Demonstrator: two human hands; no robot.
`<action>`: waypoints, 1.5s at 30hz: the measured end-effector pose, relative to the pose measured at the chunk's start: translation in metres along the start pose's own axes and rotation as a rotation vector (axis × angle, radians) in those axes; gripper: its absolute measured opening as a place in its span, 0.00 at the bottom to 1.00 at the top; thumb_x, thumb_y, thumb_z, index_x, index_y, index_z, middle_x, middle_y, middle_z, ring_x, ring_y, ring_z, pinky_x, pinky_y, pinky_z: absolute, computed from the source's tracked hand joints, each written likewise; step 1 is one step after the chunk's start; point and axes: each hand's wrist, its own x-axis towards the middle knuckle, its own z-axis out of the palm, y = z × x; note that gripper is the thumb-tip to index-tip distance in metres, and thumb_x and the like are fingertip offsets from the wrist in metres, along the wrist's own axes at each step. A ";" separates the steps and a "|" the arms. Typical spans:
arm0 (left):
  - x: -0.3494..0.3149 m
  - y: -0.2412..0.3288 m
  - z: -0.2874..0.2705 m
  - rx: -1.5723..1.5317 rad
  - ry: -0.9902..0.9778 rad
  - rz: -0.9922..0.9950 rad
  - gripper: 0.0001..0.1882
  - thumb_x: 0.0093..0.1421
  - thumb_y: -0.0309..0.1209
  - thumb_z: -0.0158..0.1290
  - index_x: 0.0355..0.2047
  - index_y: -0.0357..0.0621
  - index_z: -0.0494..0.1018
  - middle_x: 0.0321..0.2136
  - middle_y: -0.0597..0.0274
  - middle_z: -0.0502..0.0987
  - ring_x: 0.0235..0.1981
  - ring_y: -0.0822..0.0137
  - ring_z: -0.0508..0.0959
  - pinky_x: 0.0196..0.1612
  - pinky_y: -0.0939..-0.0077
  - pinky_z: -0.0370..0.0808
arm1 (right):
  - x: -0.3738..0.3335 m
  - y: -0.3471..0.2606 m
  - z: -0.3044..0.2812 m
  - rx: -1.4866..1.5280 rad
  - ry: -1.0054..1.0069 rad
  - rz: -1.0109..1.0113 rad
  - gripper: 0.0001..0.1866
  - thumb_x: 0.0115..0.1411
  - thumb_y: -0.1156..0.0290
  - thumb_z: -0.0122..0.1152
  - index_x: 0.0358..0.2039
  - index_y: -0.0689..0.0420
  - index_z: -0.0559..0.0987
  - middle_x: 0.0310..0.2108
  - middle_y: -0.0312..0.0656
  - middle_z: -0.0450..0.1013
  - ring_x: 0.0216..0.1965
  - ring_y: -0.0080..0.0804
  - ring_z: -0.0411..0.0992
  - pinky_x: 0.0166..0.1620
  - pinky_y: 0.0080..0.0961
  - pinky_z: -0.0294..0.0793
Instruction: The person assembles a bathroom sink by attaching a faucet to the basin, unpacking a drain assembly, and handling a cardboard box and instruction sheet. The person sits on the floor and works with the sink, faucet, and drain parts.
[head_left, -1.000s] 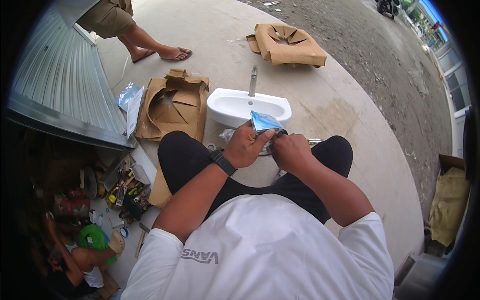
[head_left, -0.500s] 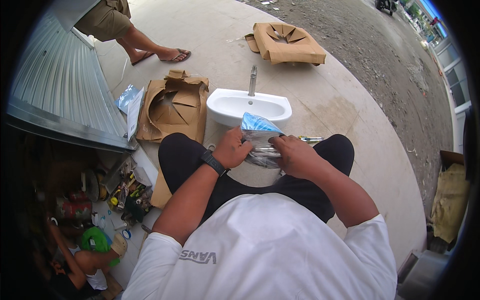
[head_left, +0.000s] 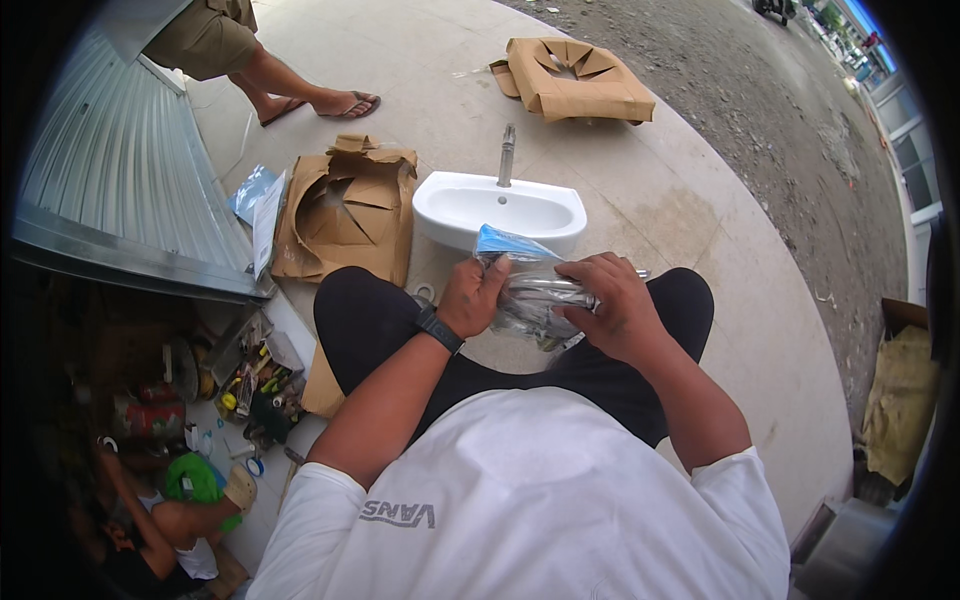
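My left hand point(head_left: 473, 300) pinches the left side of a clear plastic bag point(head_left: 533, 310) with a blue header, thumb on top. Inside the bag, a shiny metal flexible hose point(head_left: 545, 287) appears coiled. My right hand point(head_left: 617, 308) grips the bag's right side with curled fingers. The bag is over the floor between my bent knees. Just beyond it stands a white wash basin point(head_left: 440, 226) with a chrome faucet point(head_left: 507, 157) upright at its back. A thin tool point(head_left: 643, 273) is mostly hidden behind my right hand.
A torn cardboard box point(head_left: 300, 250) lies left of the basin, and another cardboard piece point(head_left: 585, 98) beyond it. A person's sandalled foot point(head_left: 345, 103) is at upper left. Tools point(head_left: 262, 385) and a seated person point(head_left: 170, 530) are at lower left. Gravel point(head_left: 760, 130) borders the paving.
My right hand has shifted slightly right and its grip on the bag has changed, exposing more of the coiled hose. The header is tilted and folded differently. The thin tool is now more hidden.
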 end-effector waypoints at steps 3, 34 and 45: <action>0.004 -0.005 0.006 -0.064 0.125 0.119 0.31 0.74 0.51 0.47 0.29 0.33 0.78 0.19 0.55 0.78 0.23 0.68 0.75 0.30 0.67 0.72 | -0.001 0.003 0.001 0.229 0.094 0.135 0.25 0.54 0.68 0.77 0.52 0.57 0.80 0.45 0.42 0.79 0.52 0.37 0.77 0.56 0.34 0.74; 0.032 -0.004 -0.013 -0.158 0.270 -0.058 0.23 0.78 0.44 0.42 0.32 0.41 0.74 0.25 0.69 0.74 0.27 0.76 0.71 0.32 0.73 0.69 | 0.087 0.222 0.004 -0.093 -0.185 0.759 0.18 0.58 0.66 0.58 0.39 0.69 0.84 0.39 0.58 0.82 0.43 0.50 0.81 0.49 0.42 0.77; 0.026 0.012 -0.017 -0.212 0.098 -0.012 0.27 0.76 0.49 0.45 0.34 0.37 0.78 0.25 0.68 0.76 0.28 0.77 0.70 0.33 0.73 0.68 | 0.030 0.058 -0.059 0.858 0.085 0.043 0.25 0.64 0.67 0.70 0.60 0.62 0.77 0.46 0.41 0.77 0.47 0.27 0.73 0.51 0.27 0.72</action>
